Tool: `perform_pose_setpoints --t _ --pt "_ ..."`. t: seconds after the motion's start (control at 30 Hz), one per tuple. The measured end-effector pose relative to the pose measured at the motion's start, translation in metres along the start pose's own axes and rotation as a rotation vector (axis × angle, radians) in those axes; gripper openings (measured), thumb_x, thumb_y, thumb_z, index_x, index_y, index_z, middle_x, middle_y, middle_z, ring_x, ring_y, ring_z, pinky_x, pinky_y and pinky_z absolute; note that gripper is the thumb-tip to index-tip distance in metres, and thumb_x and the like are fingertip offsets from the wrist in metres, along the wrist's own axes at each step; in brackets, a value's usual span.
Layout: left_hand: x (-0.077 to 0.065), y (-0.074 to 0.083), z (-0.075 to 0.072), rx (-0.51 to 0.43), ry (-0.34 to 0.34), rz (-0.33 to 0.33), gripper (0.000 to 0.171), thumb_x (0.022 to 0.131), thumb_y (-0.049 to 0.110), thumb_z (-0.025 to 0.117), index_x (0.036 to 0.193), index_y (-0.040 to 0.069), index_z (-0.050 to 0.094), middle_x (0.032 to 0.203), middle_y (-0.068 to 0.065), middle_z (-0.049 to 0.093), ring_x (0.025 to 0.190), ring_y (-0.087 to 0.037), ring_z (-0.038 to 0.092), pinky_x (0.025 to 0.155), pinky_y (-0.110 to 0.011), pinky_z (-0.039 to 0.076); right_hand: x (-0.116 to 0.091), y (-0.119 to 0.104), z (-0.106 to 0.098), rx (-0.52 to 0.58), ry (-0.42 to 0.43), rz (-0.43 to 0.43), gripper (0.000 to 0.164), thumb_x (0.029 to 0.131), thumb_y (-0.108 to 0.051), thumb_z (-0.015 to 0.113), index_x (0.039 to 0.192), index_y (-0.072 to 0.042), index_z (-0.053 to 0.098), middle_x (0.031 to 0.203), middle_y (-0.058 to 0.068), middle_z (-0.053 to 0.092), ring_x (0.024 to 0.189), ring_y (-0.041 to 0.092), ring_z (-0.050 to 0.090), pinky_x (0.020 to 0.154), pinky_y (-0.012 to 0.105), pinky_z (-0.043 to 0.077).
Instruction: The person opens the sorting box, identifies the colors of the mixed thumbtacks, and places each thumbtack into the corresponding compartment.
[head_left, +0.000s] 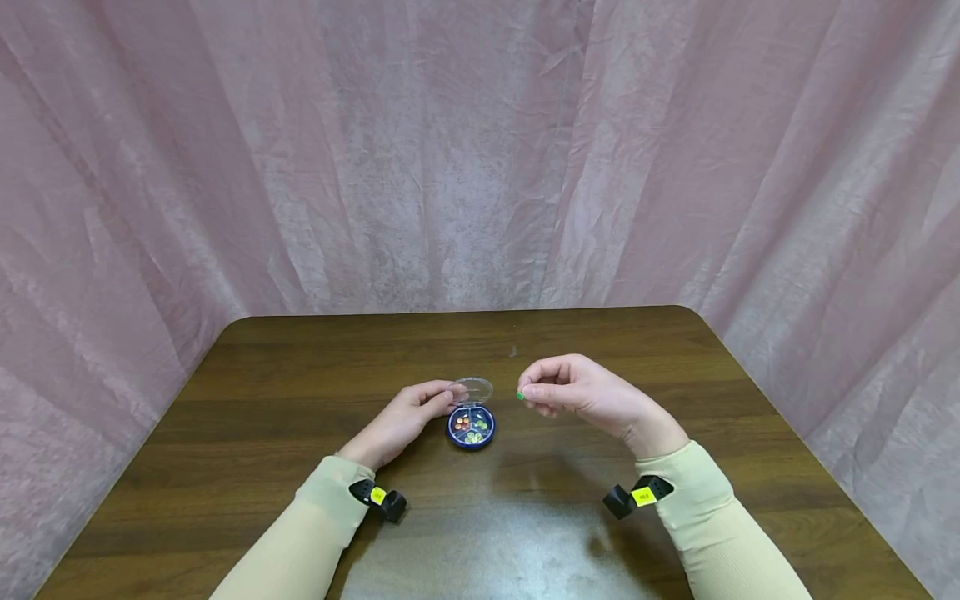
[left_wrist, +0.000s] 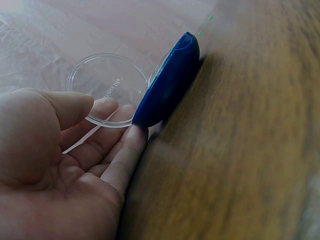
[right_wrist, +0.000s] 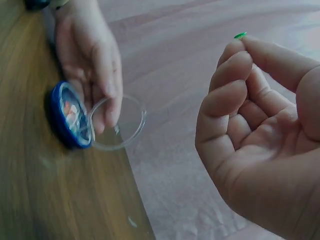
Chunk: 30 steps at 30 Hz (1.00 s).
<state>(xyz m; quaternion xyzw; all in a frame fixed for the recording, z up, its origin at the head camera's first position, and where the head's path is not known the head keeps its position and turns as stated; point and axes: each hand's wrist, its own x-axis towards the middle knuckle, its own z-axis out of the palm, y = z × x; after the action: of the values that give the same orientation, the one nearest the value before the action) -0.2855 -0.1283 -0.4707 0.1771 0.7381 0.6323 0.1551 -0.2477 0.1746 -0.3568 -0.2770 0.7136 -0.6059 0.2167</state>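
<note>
A small round case (head_left: 471,446) in blue, with dividers inside, stands on the table with its clear lid (head_left: 476,389) raised. Its compartments hold several small shiny pieces (head_left: 473,437), orange in one part and green to yellowish in others. My left hand (head_left: 405,419) pinches the lid's edge between thumb and fingers, and a lower finger touches the case (left_wrist: 167,82) at its hinge side. To the right, above the table, my right hand (head_left: 581,392) pinches a small flat green piece (right_wrist: 240,35) between thumb and index fingertips, its other fingers curled.
The brown wooden table (head_left: 315,358) has rounded far corners. Behind it hangs a pink curtain (head_left: 450,167). Each wrist wears a black camera on a strap, the left camera (head_left: 393,505) and the right camera (head_left: 618,502), both low over the tabletop.
</note>
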Motion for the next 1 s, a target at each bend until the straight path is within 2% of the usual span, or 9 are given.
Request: perform_pose_setpoints --t 0.07,0.23,0.3,0.5,0.7,1.0 --pt "0.0 -0.001 0.0 -0.001 0.002 -0.001 0.036 0.105 0.031 0.05 0.133 0.011 0.063 0.134 -0.002 0.062 0.126 -0.019 0.056 0.103 -0.031 0.044 0.002 0.002 0.003 -0.093 0.032 0.027 0.025 0.096 -0.023 0.067 0.104 0.001 0.066 0.079 0.005 0.056 0.072 0.021 0.05 0.064 0.028 0.043" --pt "0.0 -0.003 -0.003 0.001 0.009 -0.007 0.035 0.105 0.032 0.051 0.131 0.014 0.064 0.132 -0.001 0.063 0.125 -0.017 0.057 0.103 -0.031 0.044 0.013 0.011 0.016 -0.485 0.108 0.05 0.018 0.095 -0.034 0.067 0.099 -0.017 0.072 0.085 -0.002 0.067 0.079 0.018 0.058 0.068 0.03 0.049" --pt "-0.001 -0.003 -0.004 0.003 0.009 -0.003 0.035 0.105 0.032 0.05 0.132 0.014 0.064 0.132 0.0 0.063 0.125 -0.017 0.057 0.104 -0.031 0.044 0.02 0.016 0.023 -0.625 0.126 0.034 0.013 0.095 -0.033 0.067 0.095 -0.021 0.072 0.084 -0.007 0.068 0.078 0.013 0.059 0.068 0.029 0.049" --pt "-0.003 -0.004 -0.004 0.008 0.002 -0.001 0.036 0.106 0.031 0.05 0.134 0.013 0.063 0.133 0.0 0.063 0.125 -0.017 0.057 0.104 -0.031 0.043 0.043 0.031 0.039 -0.914 0.228 -0.026 0.005 0.092 -0.027 0.068 0.087 -0.027 0.07 0.073 -0.019 0.059 0.068 0.005 0.055 0.063 0.025 0.045" --pt "-0.001 -0.002 -0.002 0.028 0.008 -0.006 0.034 0.105 0.031 0.052 0.132 0.016 0.064 0.132 0.001 0.063 0.125 -0.016 0.057 0.104 -0.033 0.043 0.058 0.042 0.046 -1.044 0.344 -0.011 0.007 0.09 -0.027 0.069 0.083 -0.028 0.068 0.073 -0.019 0.057 0.067 0.004 0.054 0.062 0.026 0.044" --pt "0.001 -0.002 -0.002 0.01 0.007 0.012 0.034 0.105 0.03 0.051 0.132 0.014 0.064 0.132 -0.002 0.063 0.124 -0.016 0.058 0.102 -0.031 0.045 0.063 0.049 0.05 -1.074 0.413 -0.005 0.009 0.088 -0.023 0.07 0.08 -0.027 0.066 0.073 -0.015 0.056 0.066 0.006 0.052 0.059 0.027 0.043"
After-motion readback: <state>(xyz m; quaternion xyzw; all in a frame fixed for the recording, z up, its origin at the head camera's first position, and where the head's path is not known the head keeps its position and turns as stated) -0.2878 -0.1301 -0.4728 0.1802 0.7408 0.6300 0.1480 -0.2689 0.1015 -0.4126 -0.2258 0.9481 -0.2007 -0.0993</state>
